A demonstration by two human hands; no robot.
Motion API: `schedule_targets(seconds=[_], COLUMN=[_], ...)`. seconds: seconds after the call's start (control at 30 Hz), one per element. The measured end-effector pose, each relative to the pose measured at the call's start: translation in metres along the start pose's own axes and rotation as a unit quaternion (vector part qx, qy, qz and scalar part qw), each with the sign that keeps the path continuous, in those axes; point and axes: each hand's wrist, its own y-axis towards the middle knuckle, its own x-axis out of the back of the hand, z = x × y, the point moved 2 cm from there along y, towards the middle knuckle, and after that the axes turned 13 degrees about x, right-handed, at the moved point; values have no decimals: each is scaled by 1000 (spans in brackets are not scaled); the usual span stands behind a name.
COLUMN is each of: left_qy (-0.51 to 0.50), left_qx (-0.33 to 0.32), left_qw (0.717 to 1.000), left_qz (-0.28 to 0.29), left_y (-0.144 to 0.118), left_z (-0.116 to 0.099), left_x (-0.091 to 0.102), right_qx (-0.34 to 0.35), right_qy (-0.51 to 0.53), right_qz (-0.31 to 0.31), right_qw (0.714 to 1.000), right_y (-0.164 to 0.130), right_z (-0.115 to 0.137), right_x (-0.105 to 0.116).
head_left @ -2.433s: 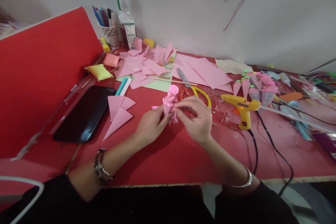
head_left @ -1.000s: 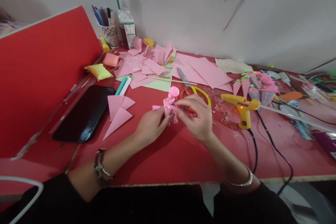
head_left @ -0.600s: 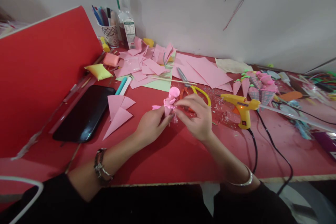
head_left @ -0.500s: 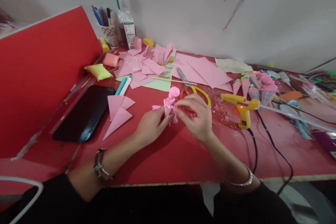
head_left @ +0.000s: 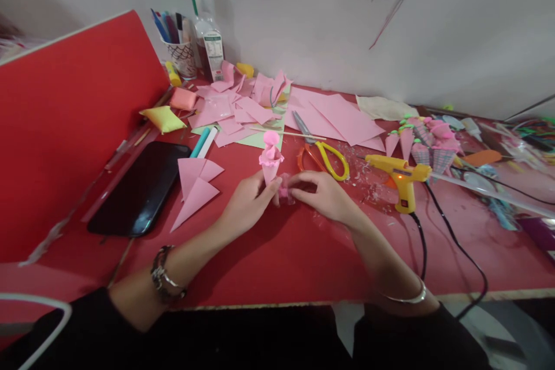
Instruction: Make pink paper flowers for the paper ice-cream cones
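My left hand (head_left: pixel 245 206) pinches the tip of a small pink paper cone (head_left: pixel 270 161) topped with rolled pink pieces and holds it upright above the red table (head_left: pixel 277 260). My right hand (head_left: pixel 326 196) lies low on the table beside it, fingertips closed on a small pink paper scrap (head_left: pixel 285 191) just right of the cone's tip. Both wrists wear bracelets.
Orange-and-yellow scissors (head_left: pixel 323 157) and a thin wooden stick (head_left: pixel 288 134) lie behind the hands. A yellow glue gun (head_left: pixel 399 179) with a black cord stands at right, finished cones (head_left: pixel 422 144) beyond it. A black phone (head_left: pixel 141 188), folded pink triangles (head_left: pixel 196 184), pink paper sheets (head_left: pixel 333 118), a pen cup (head_left: pixel 180 49).
My left hand has lifted the cone upright and a little left. My right hand has left the cone and dropped to the table onto a pink scrap, uncovering the scissors.
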Motion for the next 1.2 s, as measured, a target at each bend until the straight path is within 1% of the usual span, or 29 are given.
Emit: schedule_targets(seconds=[0.13,0.3,0.4,0.47,0.53,0.63,0.7,0.87,1.03,1.2], left_qy=[-1,-2,1,6,17,29,31,34,35,42], left_qx=[3,1,3,2,-4,-12,-14,-14,-10,-11], left_qw=[1000,1000,1000,1000,1000,999,999,999,999,999], left_qz=[0,4,-1,-5,-9,-11,-11,-10,-5,-7], left_y=[1,2,1,1,1,1,1,1,-1,0], left_z=[1,2,2,1,1,1,1,2,0,-1], left_x=[0,-1,-1,0,1,2,1,0,1,0], right_qx=[26,29,38,41,27,-9,-21,-23,-25,-18], right_qy=[-21,-66,-68,-46,10,115,163,197,238,230], right_qz=[-11,-13,-32,-71,-139,-246,-272,-263,-270,-275], right_qw=[999,997,996,996,990,963,948,944,933,933], right_y=[1,2,2,3,3,3,3,4,4,4], right_z=[0,0,2,2,1,-2,-3,-2,-3,-2], right_x=[-2,-4,-4,-2,0,5,5,0,-3,-2])
